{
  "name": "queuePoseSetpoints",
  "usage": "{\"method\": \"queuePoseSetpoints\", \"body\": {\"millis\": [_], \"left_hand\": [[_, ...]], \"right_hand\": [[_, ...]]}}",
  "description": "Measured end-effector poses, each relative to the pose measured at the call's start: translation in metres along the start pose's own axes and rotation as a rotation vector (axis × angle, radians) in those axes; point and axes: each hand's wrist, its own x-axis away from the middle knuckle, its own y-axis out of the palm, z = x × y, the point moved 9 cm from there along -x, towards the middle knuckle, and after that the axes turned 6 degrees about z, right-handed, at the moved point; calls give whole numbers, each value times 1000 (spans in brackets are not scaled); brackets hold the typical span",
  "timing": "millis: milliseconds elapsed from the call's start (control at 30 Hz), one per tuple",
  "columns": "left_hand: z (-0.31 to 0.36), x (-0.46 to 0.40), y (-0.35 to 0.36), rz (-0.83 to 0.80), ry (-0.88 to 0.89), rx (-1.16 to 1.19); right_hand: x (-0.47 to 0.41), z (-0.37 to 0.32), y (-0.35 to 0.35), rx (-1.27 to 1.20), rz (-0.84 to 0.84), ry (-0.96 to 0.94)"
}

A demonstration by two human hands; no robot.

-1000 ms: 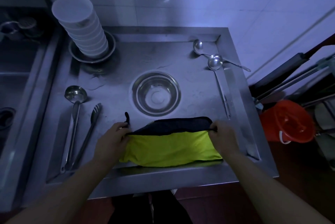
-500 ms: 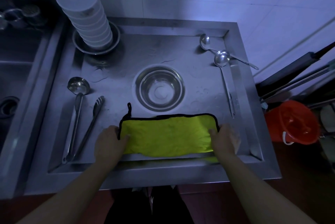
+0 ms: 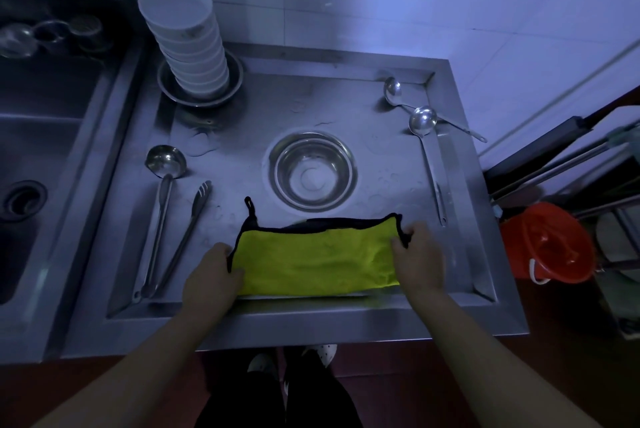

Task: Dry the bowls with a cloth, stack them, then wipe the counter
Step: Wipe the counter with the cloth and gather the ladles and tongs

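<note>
Cloth [image 3: 317, 259] now folded yellow-side-up, pinched between both hands.

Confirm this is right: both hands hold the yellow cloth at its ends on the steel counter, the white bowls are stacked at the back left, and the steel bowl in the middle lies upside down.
One thing is wrong. The head view shows the steel bowl upright, its hollow facing up. The rest holds: left hand and right hand hold the yellow cloth at its ends on the steel counter, with the white bowls stacked back left.
</note>
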Motion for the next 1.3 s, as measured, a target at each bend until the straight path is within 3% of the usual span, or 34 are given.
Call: {"method": "queuePoseSetpoints", "body": {"millis": [167, 333, 400, 467, 533, 600, 700, 867, 1033, 1167, 1300], "left_hand": [[-12, 3, -26, 114, -53, 165], [-25, 7, -55, 242, -68, 255], [-34, 7, -63, 274, -82, 292], [-40, 5, -65, 279, -74, 332], [-47, 4, -65, 278, -68, 365], [-53, 2, -60, 260, -65, 406], [-57, -4, -50, 246, -43, 431], [-50, -21, -40, 242, 4, 473], [-57, -31, -36, 289, 39, 530], [-72, -24, -31, 297, -8, 538], [-72, -17, -27, 281, -17, 480]], "right_hand": [[37, -93, 32, -204, -119, -121], [93, -166, 100, -232, -452, -323], [97, -173, 107, -96, -398, -510], [100, -173, 113, 67, -286, -828], [116, -161, 145, 281, -400, -1163], [128, -145, 178, 424, -545, -1337], [118, -150, 211, 455, -511, -1328], [48, -195, 255, 504, -390, -1092], [0, -225, 284, 481, -338, -993], [19, -212, 278, 465, -342, -937], [77, -174, 247, 489, -388, -1003]]}}
